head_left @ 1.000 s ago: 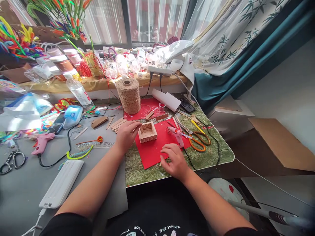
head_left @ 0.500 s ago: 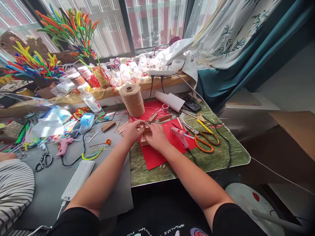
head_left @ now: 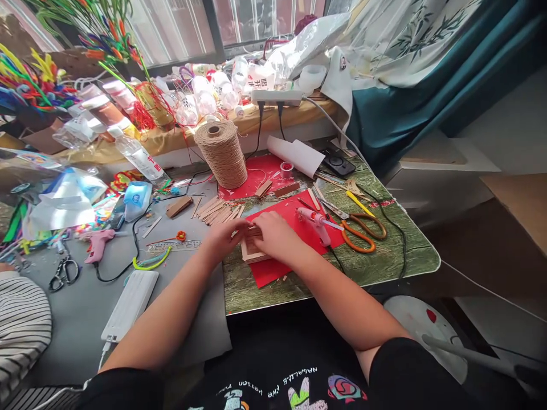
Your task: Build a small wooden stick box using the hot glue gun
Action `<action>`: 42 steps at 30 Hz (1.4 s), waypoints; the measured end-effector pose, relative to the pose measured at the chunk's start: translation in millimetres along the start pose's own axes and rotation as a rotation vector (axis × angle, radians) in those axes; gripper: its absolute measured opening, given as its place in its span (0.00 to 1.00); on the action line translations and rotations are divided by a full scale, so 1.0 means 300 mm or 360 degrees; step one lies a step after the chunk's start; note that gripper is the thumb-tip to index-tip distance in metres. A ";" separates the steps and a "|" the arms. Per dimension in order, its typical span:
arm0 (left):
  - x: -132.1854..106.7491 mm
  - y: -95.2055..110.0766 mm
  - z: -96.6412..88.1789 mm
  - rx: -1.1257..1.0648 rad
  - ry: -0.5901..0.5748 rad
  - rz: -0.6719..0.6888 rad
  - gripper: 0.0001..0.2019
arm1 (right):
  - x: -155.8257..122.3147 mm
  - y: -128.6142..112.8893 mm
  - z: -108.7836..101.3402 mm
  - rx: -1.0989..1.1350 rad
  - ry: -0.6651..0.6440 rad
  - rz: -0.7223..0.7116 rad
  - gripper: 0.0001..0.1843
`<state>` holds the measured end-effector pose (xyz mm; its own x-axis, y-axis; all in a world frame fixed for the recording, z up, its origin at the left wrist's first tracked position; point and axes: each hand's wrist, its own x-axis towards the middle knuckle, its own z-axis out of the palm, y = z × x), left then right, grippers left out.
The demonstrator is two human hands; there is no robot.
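Note:
A small box-like piece of thin wooden strips [head_left: 251, 254] sits over the left edge of a red sheet [head_left: 269, 274], tilted a little. My left hand [head_left: 222, 239] pinches it at the upper left with thumb and fingertips. From the right, my right hand [head_left: 277, 234] curls over its top and side, hiding much of it. Whether a separate strip is between the fingertips, I cannot tell. Beside my right hand lies a pink glue gun [head_left: 315, 223], its nozzle pointing right. Loose wooden sticks [head_left: 220, 210] are piled just beyond my left hand.
A twine spool [head_left: 221, 156] stands behind the hands. Orange-handled scissors [head_left: 361, 239] and a yellow pencil [head_left: 359, 203] lie to the right. On the left are a second pink glue gun [head_left: 99, 245], a white power bank [head_left: 130, 307], and another person's striped sleeve [head_left: 23, 324].
The view has shifted, with the background higher in the picture. The wooden piece is turned so more of its open front shows, both hands still holding it. My right hand covers its top more.

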<state>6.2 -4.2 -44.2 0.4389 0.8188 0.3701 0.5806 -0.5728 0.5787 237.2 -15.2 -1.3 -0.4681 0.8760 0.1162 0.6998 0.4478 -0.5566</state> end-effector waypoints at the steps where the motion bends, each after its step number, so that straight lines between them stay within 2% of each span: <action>1: -0.003 -0.004 0.000 0.0028 0.0002 0.0026 0.12 | 0.015 -0.004 0.007 -0.0029 -0.0028 -0.0008 0.09; 5: 0.001 -0.002 -0.006 -0.0035 0.0071 0.0104 0.10 | 0.052 -0.013 0.037 -0.0097 -0.0072 0.0020 0.06; 10: 0.008 0.011 -0.020 -0.0347 0.0094 0.0019 0.07 | 0.061 0.001 0.059 -0.0031 -0.0082 0.0040 0.04; 16: -0.004 0.011 0.004 -0.0345 0.0200 -0.0014 0.08 | 0.053 -0.002 0.064 0.0068 -0.0027 0.0049 0.08; 21: -0.003 0.018 -0.003 -0.0349 0.0322 0.0112 0.08 | 0.068 -0.015 0.057 0.0112 0.0035 -0.0140 0.06; 23: -0.005 0.016 -0.008 -0.0355 0.0342 0.0082 0.07 | 0.081 -0.014 0.064 0.0219 0.0042 -0.0218 0.04; 26: -0.014 0.007 -0.005 -0.0416 0.0317 0.0024 0.07 | 0.095 -0.009 0.078 0.0338 0.0048 -0.0294 0.06; 28: -0.022 -0.004 -0.002 -0.0556 0.0315 -0.0025 0.11 | 0.093 -0.010 0.077 0.0383 0.0084 -0.0302 0.06; 30: -0.031 -0.018 -0.007 -0.0724 0.0255 -0.0061 0.21 | 0.080 -0.013 0.062 0.0426 0.0184 -0.0264 0.05; 33: -0.043 -0.036 -0.027 -0.0728 -0.0021 -0.0046 0.32 | 0.040 -0.010 0.019 0.0493 0.0453 -0.0121 0.06; 35: -0.047 -0.043 -0.039 -0.0591 -0.0173 -0.0074 0.30 | 0.007 0.001 -0.008 0.0527 0.0595 -0.0021 0.07; 37: -0.047 -0.043 -0.042 -0.0452 -0.0230 -0.0122 0.26 | -0.022 0.017 -0.023 0.0521 0.0649 0.0034 0.07; 42: -0.030 -0.009 -0.032 -0.0290 -0.0255 -0.0096 0.24 | -0.050 0.046 -0.005 0.0362 0.0531 -0.0014 0.09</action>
<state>-5.9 -9.8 -42.2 0.5189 0.8262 0.2195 0.4823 -0.4949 0.7228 254.5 -21.8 -9.5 -0.2467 0.8991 0.3617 0.5417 0.4374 -0.7178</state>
